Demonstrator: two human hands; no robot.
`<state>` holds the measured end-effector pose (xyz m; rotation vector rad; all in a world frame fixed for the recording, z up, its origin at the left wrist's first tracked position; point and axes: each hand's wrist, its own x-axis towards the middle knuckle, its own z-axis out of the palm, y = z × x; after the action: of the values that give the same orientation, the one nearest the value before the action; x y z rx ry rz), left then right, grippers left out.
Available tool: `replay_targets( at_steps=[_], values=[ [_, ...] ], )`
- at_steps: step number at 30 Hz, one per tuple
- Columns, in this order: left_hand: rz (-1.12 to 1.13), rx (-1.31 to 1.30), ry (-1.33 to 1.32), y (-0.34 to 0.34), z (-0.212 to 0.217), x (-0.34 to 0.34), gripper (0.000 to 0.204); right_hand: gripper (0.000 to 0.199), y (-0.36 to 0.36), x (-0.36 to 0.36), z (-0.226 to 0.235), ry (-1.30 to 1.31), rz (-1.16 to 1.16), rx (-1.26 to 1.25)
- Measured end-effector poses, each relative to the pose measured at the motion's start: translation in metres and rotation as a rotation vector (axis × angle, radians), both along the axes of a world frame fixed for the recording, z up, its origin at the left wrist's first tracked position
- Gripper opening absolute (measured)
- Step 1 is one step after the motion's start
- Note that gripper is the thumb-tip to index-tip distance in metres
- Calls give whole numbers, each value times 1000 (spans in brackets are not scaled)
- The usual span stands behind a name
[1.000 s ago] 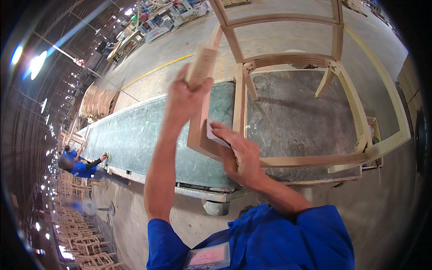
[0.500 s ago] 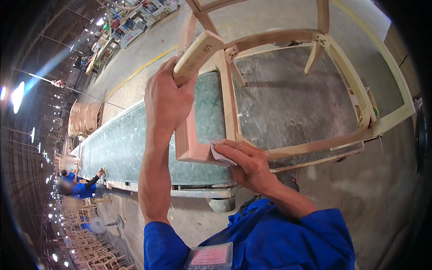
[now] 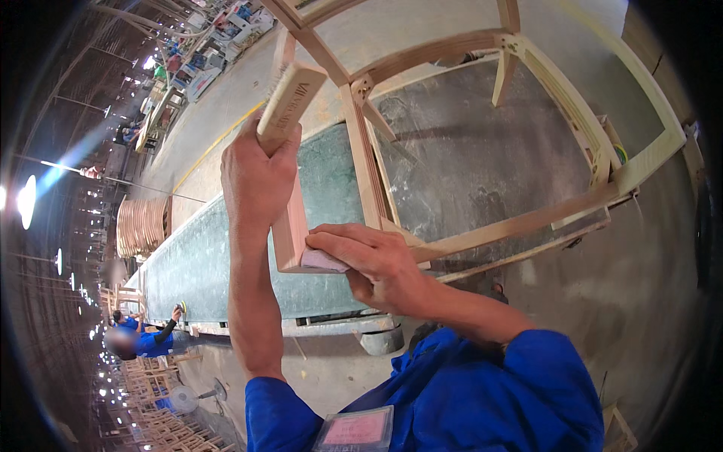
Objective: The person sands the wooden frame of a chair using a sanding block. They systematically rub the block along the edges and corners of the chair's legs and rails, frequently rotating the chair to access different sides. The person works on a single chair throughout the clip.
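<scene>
My left hand point(image 3: 260, 181) is closed around a brush point(image 3: 294, 102) with a pale wooden back; its bristles show along the far left side. Just below that hand runs a wooden chair frame point(image 3: 366, 166), its squared corner coming out under my left forearm. Against the rail at this corner, my right hand point(image 3: 380, 267) presses a folded piece of pale sandpaper point(image 3: 324, 261). The fingers lie over the top of the sheet, and the thumb is partly hidden beneath. Where my left hand covers the frame, I cannot see whether it touches the wood.
Under the frame stands a long workbench with a green top point(image 3: 203, 260) and a dark grey area point(image 3: 482, 151). Stacked curved wooden parts point(image 3: 143, 227) stand far left. A co-worker in blue point(image 3: 154, 343) is farther down the bench, near a fan point(image 3: 183, 399) and many wooden frames.
My right hand has slid the sandpaper left along the rail, closer to the corner. My left hand still grips the brush. The whole view has shifted slightly, moving the chair frame left.
</scene>
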<state>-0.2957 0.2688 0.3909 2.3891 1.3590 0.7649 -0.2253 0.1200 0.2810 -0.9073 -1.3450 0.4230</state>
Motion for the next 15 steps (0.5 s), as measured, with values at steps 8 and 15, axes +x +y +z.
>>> replay_targets(
  at_steps=[8,15],
  values=[
    [-14,105,23,-2,3,-2,38,41,-3,13,-29,-14,-99,-62],
    [-25,83,16,1,2,-4,41,27,24,34,34,458,296,-638]
  ],
)
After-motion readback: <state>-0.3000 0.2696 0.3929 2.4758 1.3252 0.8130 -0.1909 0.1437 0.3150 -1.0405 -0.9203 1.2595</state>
